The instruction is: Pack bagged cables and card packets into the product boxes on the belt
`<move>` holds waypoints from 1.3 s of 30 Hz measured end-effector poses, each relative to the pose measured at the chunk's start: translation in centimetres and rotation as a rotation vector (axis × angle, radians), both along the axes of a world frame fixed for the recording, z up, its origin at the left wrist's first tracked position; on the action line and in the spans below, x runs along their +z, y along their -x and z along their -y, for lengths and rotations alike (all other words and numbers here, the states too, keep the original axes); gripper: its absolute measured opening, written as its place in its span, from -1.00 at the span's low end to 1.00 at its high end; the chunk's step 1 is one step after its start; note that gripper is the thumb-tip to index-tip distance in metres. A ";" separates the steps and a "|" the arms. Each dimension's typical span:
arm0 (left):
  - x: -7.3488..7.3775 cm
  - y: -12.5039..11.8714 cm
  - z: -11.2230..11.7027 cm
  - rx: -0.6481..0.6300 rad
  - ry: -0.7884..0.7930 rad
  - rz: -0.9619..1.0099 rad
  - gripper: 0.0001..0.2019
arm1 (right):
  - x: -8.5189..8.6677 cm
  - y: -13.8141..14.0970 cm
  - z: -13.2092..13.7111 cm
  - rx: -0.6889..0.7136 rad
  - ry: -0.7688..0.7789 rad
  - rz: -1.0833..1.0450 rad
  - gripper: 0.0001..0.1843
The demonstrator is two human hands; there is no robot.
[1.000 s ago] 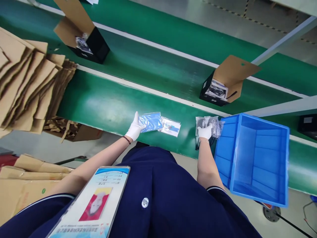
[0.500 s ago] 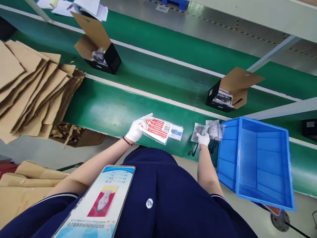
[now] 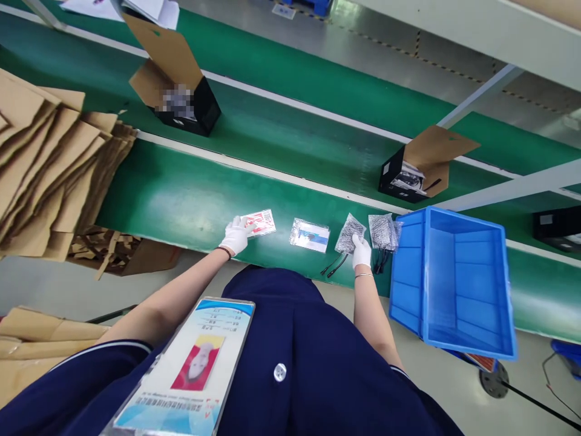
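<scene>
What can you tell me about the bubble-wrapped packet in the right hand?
The packet is silvery grey and roughly rectangular, in what looks like translucent bubble wrap; its contents are not readable through it. Two black cables with thicker ends trail from its near edge, toward the person. It sits askew in the picture, over the green bench, between a flat bagged card and similar wrapped packets. The gloved right hand grips its near right side. Whether it touches the bench is unclear.

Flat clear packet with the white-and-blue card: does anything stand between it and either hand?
Only what they hold: a silvery bubble-wrap pouch in the white-gloved right hand and a red-and-white printed packet in the white-gloved left hand, each toward the clear packet. Nothing else visible does.
</scene>
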State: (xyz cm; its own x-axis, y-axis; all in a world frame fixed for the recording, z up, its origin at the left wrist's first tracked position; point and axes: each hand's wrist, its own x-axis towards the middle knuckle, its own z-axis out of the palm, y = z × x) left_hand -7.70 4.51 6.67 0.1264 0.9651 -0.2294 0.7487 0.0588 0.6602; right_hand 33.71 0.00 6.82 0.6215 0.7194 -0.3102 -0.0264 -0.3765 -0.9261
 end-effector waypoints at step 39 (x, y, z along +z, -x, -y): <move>10.7 -14.6 0.0 0.107 0.456 1.286 -0.38 | 10.9 10.8 0.7 0.278 -0.302 0.306 -0.65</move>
State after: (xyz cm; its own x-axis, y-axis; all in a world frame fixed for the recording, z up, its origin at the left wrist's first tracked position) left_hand 6.89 4.47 17.38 0.4198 0.8549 -0.3049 -0.3949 0.4745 0.7867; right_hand 22.87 -0.68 17.69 0.4237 0.8999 0.1034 0.3259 -0.0450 -0.9443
